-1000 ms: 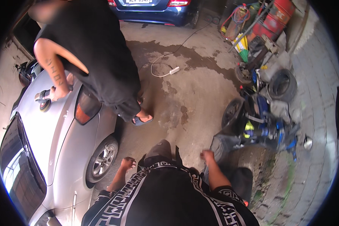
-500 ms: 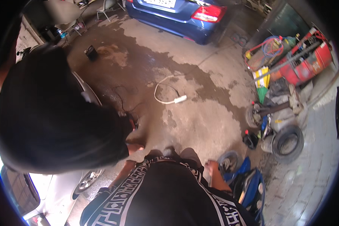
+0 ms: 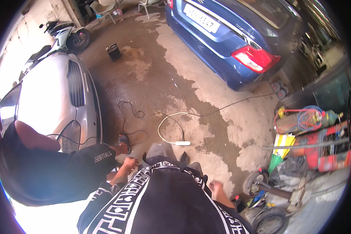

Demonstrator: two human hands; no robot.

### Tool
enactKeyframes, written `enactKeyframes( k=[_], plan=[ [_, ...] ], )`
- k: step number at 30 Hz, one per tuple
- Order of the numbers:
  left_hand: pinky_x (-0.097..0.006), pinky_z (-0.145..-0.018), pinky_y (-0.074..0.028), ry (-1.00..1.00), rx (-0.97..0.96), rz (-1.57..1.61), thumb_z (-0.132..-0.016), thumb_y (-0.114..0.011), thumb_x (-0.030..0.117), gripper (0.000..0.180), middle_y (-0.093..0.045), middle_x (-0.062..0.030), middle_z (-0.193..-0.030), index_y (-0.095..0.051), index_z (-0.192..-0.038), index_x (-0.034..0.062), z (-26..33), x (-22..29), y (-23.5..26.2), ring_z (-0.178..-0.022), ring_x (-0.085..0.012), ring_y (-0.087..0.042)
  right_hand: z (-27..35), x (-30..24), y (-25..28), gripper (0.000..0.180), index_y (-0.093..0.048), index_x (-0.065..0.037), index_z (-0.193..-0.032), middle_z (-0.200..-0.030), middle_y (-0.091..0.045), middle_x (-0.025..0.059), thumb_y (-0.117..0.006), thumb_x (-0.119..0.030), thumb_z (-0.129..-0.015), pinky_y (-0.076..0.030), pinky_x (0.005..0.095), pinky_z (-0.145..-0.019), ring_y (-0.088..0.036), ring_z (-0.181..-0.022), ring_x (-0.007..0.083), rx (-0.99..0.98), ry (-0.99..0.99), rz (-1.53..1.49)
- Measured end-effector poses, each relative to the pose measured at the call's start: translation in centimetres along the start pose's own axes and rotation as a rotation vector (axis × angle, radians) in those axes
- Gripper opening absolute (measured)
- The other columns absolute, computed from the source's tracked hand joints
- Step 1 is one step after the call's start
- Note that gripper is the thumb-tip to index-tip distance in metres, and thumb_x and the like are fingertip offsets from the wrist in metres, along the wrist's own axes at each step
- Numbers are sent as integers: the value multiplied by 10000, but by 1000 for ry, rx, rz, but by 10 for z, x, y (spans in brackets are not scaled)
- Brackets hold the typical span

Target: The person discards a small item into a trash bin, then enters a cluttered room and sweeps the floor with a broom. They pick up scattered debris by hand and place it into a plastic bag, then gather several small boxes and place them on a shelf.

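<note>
My left hand (image 3: 131,162) hangs at my left side, fingers loosely curled, beside a co-worker's dark sleeve (image 3: 101,158). My right hand (image 3: 215,188) is low by my right hip, also curled, with nothing visible in it. Both hands are small in the picture and touch no object that I can make out. On the floor ahead of me lies a white power strip (image 3: 183,143) with a looped pale cable (image 3: 160,125). A thin black cord (image 3: 123,111) snakes over the wet concrete left of it.
A blue car (image 3: 222,50) stands ahead, a silver car (image 3: 43,97) at left with a motorcycle (image 3: 66,37) behind it. A black jerrycan (image 3: 113,52) is on the floor. At right lie a gas cylinder (image 3: 300,121), red machinery (image 3: 325,152) and a tyre (image 3: 270,223).
My view has swung, bringing more of both cars into sight. The co-worker has shifted down and left, uncovering the silver car's front. Both my hands remain low at my sides.
</note>
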State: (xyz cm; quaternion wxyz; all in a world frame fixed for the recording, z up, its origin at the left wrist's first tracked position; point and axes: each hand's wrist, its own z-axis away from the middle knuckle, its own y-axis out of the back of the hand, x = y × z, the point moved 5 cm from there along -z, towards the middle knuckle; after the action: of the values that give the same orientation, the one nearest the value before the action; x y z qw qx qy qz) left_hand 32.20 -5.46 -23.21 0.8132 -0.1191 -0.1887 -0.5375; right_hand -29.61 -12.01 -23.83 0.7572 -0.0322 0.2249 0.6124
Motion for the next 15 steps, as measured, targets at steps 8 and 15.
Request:
enactKeyframes(
  k=[8,15],
  plan=[
    [-369,-676,-502,-136,426,-406,-743,-638,200,287,-686,-173,-811,-680,-874,-51,-10,80,-73,-743,-248,-652,10,-499,-192,157,-606,-55,-946,-670,-584,17,-668,-161,-848,-373,253,-402,-480,-461,110,-112,758,348],
    [-355,-925,-460,-226,415,-760,-835,-528,149,376,-611,-144,-1202,-596,-1192,56,-123,179,-98,-1114,-299,-574,-59,-660,-362,137,-612,-66,-883,-652,-558,1,-656,-194,-863,-395,269,-410,-489,-494,99,-172,858,545]
  ],
)
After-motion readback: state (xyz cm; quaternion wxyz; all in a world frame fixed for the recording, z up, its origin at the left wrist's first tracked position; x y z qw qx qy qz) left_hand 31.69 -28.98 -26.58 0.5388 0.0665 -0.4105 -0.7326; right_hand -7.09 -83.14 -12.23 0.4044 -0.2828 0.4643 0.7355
